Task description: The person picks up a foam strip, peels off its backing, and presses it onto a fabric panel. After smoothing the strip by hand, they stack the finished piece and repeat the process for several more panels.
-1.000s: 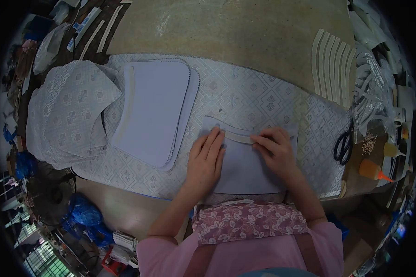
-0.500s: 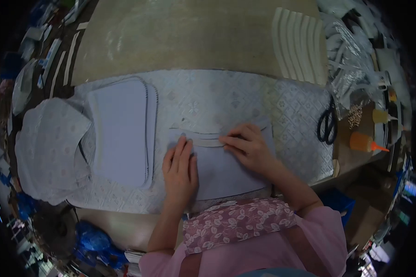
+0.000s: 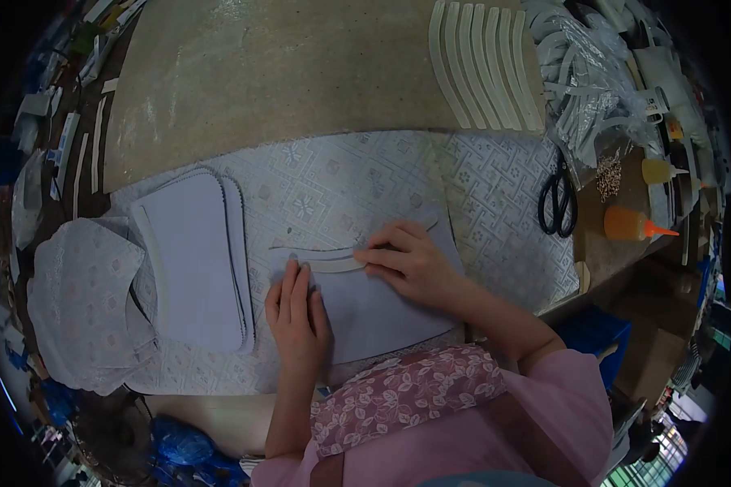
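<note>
The right hand (image 3: 414,266) pinched a pale strip (image 3: 333,266) at its three-o'clock end. The left hand (image 3: 298,323) lay flat, fingers extended, on the fabric panel (image 3: 390,316)'s nine-o'clock side.

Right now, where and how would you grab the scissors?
I'd take the scissors by the black loops, coming from the person's near side, likely with the right hand, which is closer. The loops are the wide end and face the person; the narrow end points away, toward the clear plastic.
</note>
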`<state>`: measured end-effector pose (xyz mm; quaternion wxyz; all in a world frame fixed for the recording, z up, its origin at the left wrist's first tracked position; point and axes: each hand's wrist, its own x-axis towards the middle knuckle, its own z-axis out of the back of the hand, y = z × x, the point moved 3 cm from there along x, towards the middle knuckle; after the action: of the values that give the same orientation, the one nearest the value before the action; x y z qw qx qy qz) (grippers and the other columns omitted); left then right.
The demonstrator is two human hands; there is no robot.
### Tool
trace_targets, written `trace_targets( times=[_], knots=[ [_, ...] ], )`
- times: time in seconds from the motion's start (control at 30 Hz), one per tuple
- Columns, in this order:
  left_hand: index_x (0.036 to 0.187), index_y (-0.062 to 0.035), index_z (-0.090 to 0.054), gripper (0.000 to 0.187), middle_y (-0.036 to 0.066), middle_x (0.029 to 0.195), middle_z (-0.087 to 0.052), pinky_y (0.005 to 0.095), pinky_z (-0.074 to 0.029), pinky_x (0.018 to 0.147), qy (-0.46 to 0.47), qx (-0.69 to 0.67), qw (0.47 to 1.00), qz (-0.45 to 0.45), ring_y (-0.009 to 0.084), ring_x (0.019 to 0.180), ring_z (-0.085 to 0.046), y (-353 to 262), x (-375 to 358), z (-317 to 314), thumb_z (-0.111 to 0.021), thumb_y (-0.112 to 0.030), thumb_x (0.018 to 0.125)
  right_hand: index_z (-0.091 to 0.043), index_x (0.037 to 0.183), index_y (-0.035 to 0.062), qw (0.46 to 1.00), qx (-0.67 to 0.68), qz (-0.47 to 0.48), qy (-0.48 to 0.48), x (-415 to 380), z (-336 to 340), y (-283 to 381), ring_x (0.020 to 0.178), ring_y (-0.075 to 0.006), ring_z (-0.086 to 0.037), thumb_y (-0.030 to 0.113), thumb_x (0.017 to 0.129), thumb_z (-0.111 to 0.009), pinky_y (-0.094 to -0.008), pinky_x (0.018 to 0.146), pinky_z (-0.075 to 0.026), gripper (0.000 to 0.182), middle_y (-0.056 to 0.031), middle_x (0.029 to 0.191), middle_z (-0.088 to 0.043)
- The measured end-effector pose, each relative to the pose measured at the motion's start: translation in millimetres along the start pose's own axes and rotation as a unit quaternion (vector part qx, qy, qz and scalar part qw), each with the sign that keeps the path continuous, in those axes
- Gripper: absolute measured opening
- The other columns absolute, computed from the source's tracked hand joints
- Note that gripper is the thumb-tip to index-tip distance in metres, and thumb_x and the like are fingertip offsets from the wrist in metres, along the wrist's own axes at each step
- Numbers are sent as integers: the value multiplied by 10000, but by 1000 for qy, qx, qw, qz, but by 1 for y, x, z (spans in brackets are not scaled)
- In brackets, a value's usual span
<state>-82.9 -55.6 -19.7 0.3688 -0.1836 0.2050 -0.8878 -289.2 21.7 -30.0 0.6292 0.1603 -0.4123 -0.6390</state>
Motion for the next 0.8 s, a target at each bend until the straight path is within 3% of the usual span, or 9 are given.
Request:
trace_targets(
  times=[0.3,0.43,0.8],
  knots=[
    [1311,-25,-610,380,159,1416,-582,437,-413,1055,1,-20,1000,17,370,1211,-532,0,0,2,-605,-45,932,-751,1069,102,1000,-3,-22,19,4,0,2,990,-253,-601,107,794,-782,-383,907,-464,278,-40,1010,-651],
    [1306,-14,-607,369,151,1411,-584,420,-450,1014,-8,-19,1000,4,332,1177,-568,2,2,3,-638,-67,942,-759,1060,111,999,-18,-28,25,5,0,4,979,-244,-602,100,787,-790,-384,894,-466,276,-35,1008,-647],
    [1328,-30,-601,409,152,1413,-584,438,-424,1044,-11,-42,999,10,360,1186,-551,5,0,-1,-636,-58,922,-760,1065,117,999,-32,-27,24,5,-1,4,976,-238,-601,112,794,-788,-379,889,-459,272,-26,1008,-642]
  ],
)
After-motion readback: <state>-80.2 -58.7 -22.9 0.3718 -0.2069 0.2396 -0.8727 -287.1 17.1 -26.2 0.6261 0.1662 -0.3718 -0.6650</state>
